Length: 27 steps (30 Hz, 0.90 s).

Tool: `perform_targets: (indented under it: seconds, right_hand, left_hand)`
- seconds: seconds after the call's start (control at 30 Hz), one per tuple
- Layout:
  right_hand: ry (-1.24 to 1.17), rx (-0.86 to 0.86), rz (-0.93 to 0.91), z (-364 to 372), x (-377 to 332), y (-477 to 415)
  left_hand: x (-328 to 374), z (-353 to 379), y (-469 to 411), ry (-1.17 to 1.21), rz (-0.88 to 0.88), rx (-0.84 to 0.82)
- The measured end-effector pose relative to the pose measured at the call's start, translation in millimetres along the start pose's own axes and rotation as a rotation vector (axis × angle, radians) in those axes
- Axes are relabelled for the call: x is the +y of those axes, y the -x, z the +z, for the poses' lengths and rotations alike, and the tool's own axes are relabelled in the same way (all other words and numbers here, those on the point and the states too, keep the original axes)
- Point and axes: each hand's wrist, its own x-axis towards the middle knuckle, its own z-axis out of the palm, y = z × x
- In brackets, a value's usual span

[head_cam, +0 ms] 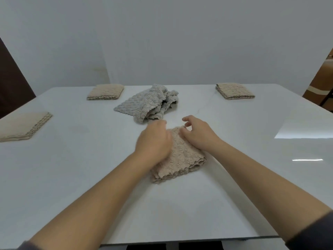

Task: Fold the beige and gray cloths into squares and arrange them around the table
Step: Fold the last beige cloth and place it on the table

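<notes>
Curling right fingers (pixel 186 120) over beige cloth (pixel 182 156)

The left hand (pixel 154 141) and right hand (pixel 198 135) are bare, forearms too. Dark grey left sleeve (pixel 23 245) and right sleeve (pixel 314 231) start near the elbows.
</notes>
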Motion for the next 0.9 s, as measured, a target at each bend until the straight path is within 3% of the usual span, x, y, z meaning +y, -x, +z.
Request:
perform_targets:
  seconds: [0.13,0.3,0.37,0.5,0.63,0.9]
  right_hand:
    - [-0.007,0.025,-0.076,-8,12,20]
    - [-0.035,-0.204,-0.247,-28,31,69]
    - [-0.011,-0.222,-0.265,-26,34,81]
    - [-0.015,-0.04,-0.252,-7,30,90]
    - [0.001,0.092,-0.205,4,19,92]
    - [0.438,0.241,-0.061,10,15,78]
  left_hand:
    - [-4,24,10,-0.143,0.069,-0.294]
    - [-14,25,10,-0.163,0.056,-0.315]
    - [-10,24,9,-0.141,0.053,-0.311]
    - [-7,19,10,-0.079,0.041,-0.255]
    - [-9,20,13,-0.108,0.045,-0.301]
    - [-13,26,16,-0.18,0.056,-0.306]
